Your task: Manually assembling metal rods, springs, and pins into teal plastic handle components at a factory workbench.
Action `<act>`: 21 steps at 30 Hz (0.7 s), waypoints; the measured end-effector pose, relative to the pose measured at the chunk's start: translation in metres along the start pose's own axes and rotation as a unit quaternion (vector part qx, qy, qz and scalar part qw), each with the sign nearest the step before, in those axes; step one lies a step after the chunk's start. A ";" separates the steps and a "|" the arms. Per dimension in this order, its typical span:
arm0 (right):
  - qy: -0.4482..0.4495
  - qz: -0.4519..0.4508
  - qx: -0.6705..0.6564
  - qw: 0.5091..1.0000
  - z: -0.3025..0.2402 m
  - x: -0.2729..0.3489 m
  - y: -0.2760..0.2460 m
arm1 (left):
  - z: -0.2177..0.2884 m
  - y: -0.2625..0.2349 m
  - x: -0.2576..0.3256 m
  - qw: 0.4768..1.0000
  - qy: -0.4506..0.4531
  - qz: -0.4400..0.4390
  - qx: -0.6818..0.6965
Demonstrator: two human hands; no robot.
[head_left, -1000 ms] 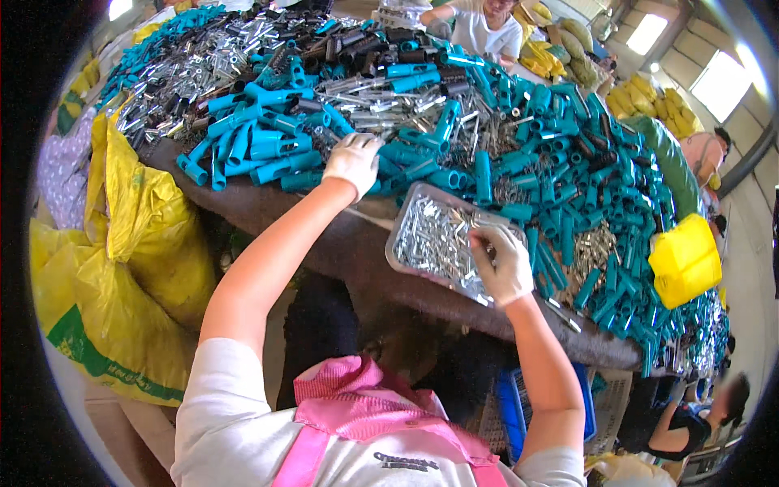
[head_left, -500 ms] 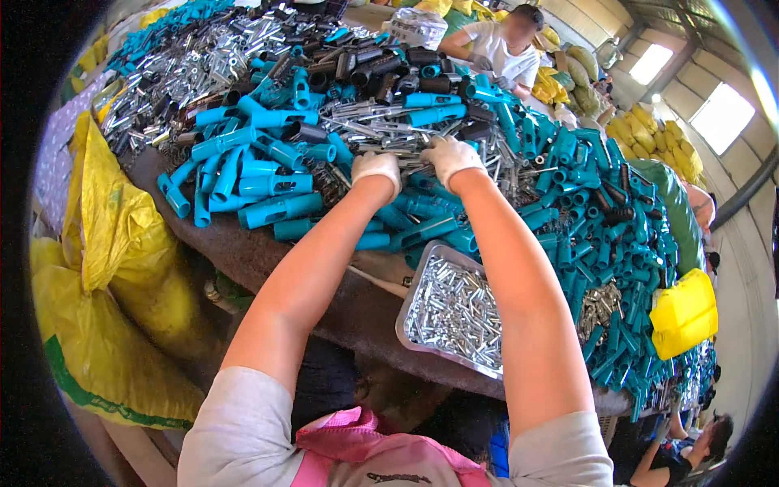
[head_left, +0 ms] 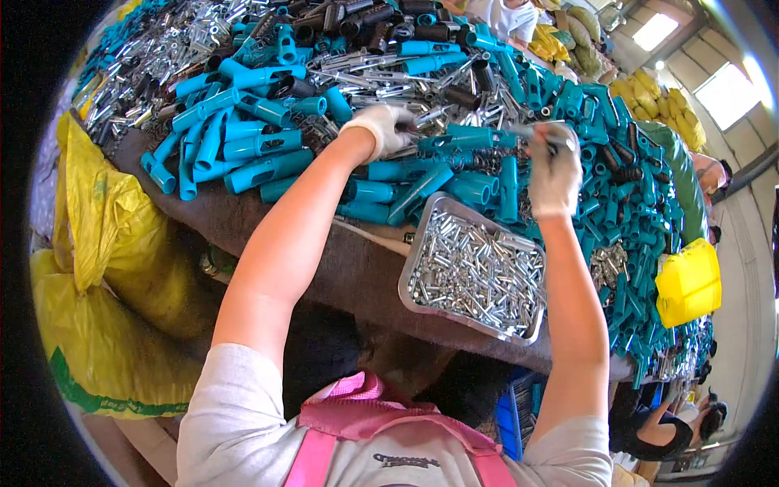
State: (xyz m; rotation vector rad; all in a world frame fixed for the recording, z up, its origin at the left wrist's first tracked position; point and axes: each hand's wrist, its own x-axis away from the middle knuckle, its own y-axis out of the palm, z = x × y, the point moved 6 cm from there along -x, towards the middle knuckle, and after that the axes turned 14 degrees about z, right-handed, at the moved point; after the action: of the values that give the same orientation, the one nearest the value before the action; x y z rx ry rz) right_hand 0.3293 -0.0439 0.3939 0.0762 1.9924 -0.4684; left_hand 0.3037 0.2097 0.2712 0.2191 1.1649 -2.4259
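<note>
My left hand, in a white glove with dark fingertips, is curled at the near edge of a heap of silver metal rods. Whatever its fingers close on is hidden. My right hand, gloved too, is raised over teal plastic tubes with fingers bent together. A blurred silver metal piece shows at its fingertips. Several slotted teal tubes lie left of my left hand. Between my forearms, a clear plastic tray holds many small silver pins.
Dark sleeves and springs pile up at the back. Yellow sacks stand at the left; a yellow container sits at the right. Below the table edge is a blue crate. One person is across the table, another at lower right.
My right hand has left the metal rods and moved right and toward me, uncovering the tray. The left hand stays near the rods. The view has tilted down a little.
</note>
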 end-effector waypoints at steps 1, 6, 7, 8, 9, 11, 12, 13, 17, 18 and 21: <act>0.059 -0.007 -0.099 0.993 0.002 0.015 -0.013 | -0.012 0.000 -0.004 0.999 0.018 0.017 -0.027; 0.195 -0.008 -0.179 0.964 -0.025 0.092 -0.090 | 0.049 0.002 0.072 0.964 0.137 -0.056 -0.221; 0.197 0.004 -0.145 0.970 -0.026 0.106 -0.112 | 0.066 0.008 0.080 0.958 0.098 -0.075 -0.258; 0.172 0.013 -0.127 0.977 -0.029 0.119 -0.130 | 0.077 0.009 0.091 0.961 0.114 0.013 -0.251; 0.147 0.022 -0.122 0.981 -0.036 0.129 -0.144 | 0.083 0.008 0.102 0.962 0.140 0.059 -0.225; 0.141 0.056 -0.105 0.983 -0.042 0.152 -0.161 | 0.082 0.002 0.116 0.954 0.200 0.087 -0.204; 0.137 0.061 -0.096 0.984 -0.045 0.159 -0.164 | 0.076 -0.008 0.113 0.973 0.156 0.065 -0.156; 0.134 0.068 -0.085 0.985 -0.048 0.165 -0.167 | 0.067 -0.020 0.105 0.984 0.130 0.053 -0.109; 0.170 0.068 -0.122 0.975 -0.054 0.177 -0.167 | 0.019 -0.051 0.086 0.914 -0.006 -0.092 -0.395; 0.183 0.071 -0.129 0.972 -0.053 0.180 -0.168 | 0.016 -0.047 0.082 0.911 -0.004 -0.110 -0.397; 0.227 0.075 -0.143 0.960 -0.053 0.184 -0.164 | -0.004 -0.038 0.068 0.915 -0.020 -0.121 -0.384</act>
State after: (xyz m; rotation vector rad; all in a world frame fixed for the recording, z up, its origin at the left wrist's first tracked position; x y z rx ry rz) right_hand 0.1578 -0.2041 0.3005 0.1650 2.4622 -0.0579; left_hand 0.2260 0.2119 0.2733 -0.2333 2.1077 -1.9402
